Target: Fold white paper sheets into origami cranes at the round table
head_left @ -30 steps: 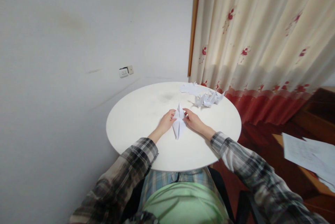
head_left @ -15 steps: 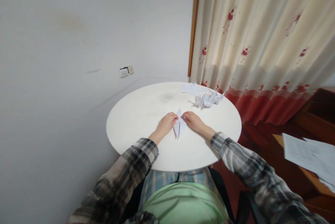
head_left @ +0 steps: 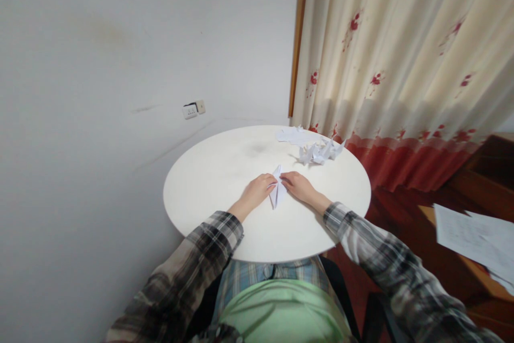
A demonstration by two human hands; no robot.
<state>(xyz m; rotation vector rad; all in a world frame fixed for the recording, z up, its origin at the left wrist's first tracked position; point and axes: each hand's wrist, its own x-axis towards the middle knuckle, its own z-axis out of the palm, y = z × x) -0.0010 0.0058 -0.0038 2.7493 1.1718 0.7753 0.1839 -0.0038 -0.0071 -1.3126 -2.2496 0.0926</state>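
Observation:
A folded piece of white paper [head_left: 276, 198], long and diamond-shaped with a split down its middle, is at the centre of the round white table [head_left: 209, 188]. My left hand [head_left: 260, 189] pinches its left side, fingers closed. From the other side my right hand [head_left: 297, 184] grips the right edge with bent fingers. The fingertips of both hands cover the paper's middle, while its upper and lower points show. Beyond my right hand lies a cluster of folded white paper shapes [head_left: 319, 153] with pointed ends.
Flat white paper [head_left: 289, 135] lies at the table's far edge, near the curtain [head_left: 377, 54]. A wall with a socket [head_left: 190, 112] stands to the left. At the right, written sheets [head_left: 469, 238] rest on wooden furniture [head_left: 445, 252].
The folded paper has shifted and tilted slightly, its top leaning to the right. My left fingers have moved slightly right and further over it. My right hand has barely moved.

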